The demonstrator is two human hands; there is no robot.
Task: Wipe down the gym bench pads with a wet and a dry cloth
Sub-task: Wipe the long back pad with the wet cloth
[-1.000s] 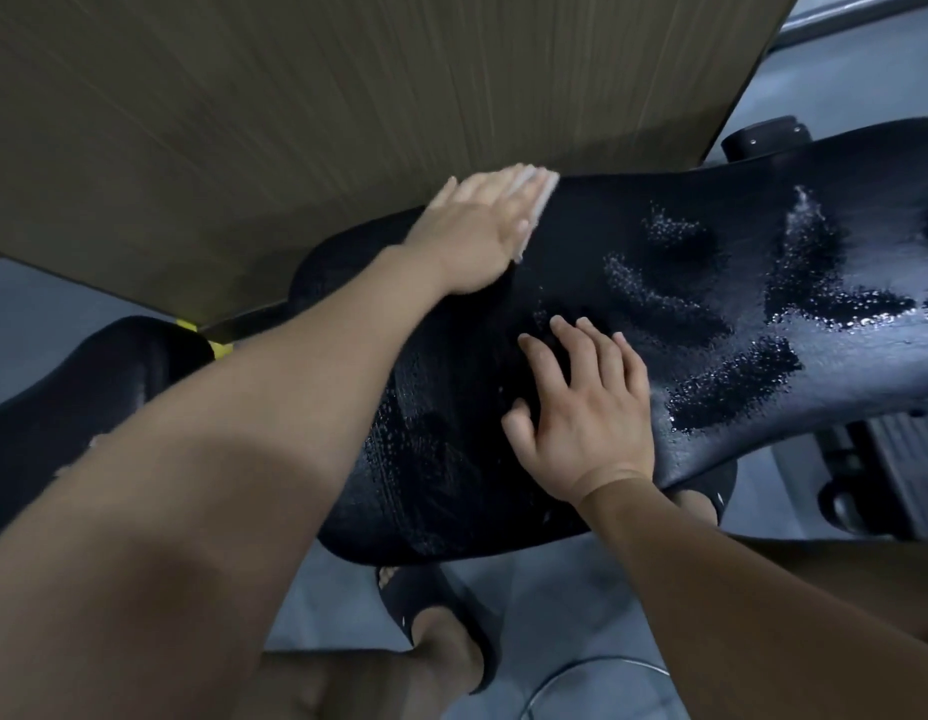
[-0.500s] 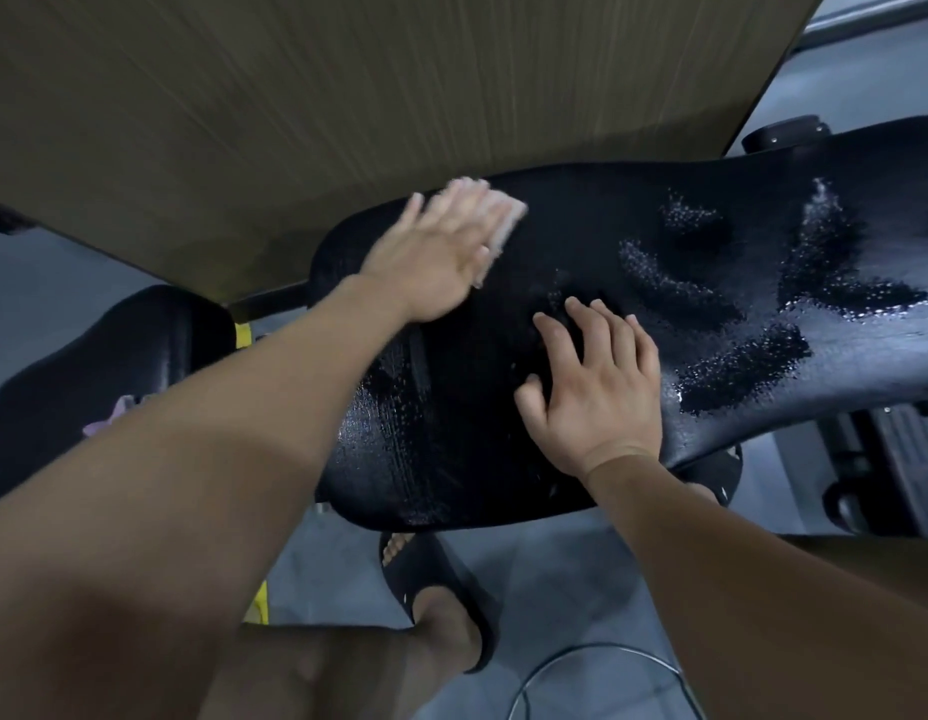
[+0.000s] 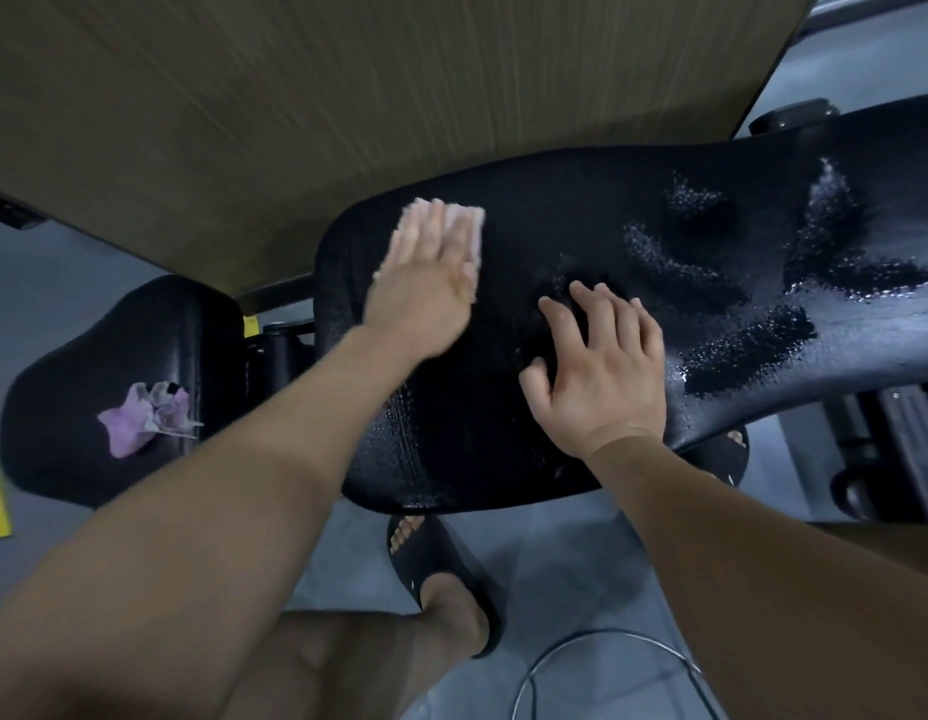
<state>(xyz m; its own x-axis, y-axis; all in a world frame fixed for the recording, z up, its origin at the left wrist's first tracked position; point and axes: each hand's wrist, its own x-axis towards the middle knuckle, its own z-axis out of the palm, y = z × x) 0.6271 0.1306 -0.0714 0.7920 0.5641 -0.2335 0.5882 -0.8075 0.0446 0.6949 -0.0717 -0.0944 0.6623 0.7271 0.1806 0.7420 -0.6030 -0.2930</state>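
The long black bench pad (image 3: 581, 210) runs from centre to right, with wet patches of droplets (image 3: 742, 350) on its right half. My left hand (image 3: 425, 288) lies flat with straight fingers on a pale pink cloth (image 3: 469, 226), pressing it on the pad's upper left end. Spread open, my right hand (image 3: 602, 371) rests on the pad near its front edge. A second black pad (image 3: 61, 366) sits at the left, and a crumpled purple cloth (image 3: 144, 415) lies on it.
A brown wood-grain panel (image 3: 347, 96) stands right behind the pads. Below is grey floor (image 3: 565, 553) with my foot in a black slide sandal (image 3: 441, 569) and a thin cable (image 3: 607, 641). Black frame parts (image 3: 877, 449) sit under the pad at right.
My left hand has slid the pink cloth leftward along the pad toward its end. My right hand stayed planted. The view shifted, revealing the left pad with the purple cloth.
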